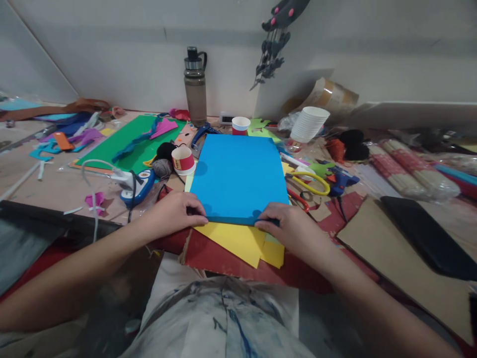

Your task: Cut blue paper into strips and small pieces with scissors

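A blue sheet of paper (240, 174) lies in front of me, its near edge turned up in a narrow fold. My left hand (188, 211) pinches the near left corner of that sheet between thumb and fingers. At the near right corner, my right hand (278, 220) grips the same edge in a similar pinch. Yellow paper (234, 241) sticks out underneath, on top of a red cardboard piece (219, 261). Yellow-handled scissors (311, 183) rest just right of the blue sheet. A red and white paper cup (183, 160) stands at its left side.
A water bottle (196, 94) stands against the wall. Green paper (108, 144) with scraps lies left, near a blue and white power strip (137, 188). On the right are a blue glue gun (341, 180), stacked white cups (310, 124), wrapped stick bundles (413, 169) and a black phone (428, 236) on cardboard.
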A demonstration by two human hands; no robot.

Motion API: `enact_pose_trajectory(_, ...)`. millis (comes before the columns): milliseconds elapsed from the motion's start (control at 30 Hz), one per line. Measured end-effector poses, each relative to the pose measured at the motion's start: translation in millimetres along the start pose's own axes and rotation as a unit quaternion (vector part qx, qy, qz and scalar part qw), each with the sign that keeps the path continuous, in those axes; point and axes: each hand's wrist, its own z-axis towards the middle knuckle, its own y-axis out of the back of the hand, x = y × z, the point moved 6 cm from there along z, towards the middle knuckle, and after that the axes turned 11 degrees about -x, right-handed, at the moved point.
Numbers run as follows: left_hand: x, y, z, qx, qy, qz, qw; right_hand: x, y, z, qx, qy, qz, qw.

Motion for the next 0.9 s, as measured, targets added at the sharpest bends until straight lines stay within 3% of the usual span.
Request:
enact_pose_trajectory(400, 12, 2.3, 6, -0.003, 0.064, -0.004, 0.998, -6, -1, 2, 0.003, -0.026, 0.012, 1.0)
enact_pose_trajectory(600, 16, 2.9, 2, 0.022, -0.003, 0.014, 1.0, -6, 0, 1, 0.01, -0.038, 0.007, 0.999)
enact_pose_trajectory(733, 18, 6.4, -1, 0.005, -0.028, 0.019, 0.999, -6, 1, 3, 0.011, -0.037, 0.003, 0.999)
enact_pose_trajectory(900, 24, 6.9, 3, 0.012, 0.041, 0.033, 0.999, -10, -1, 7, 0.02, -0.04, -0.012, 0.999)
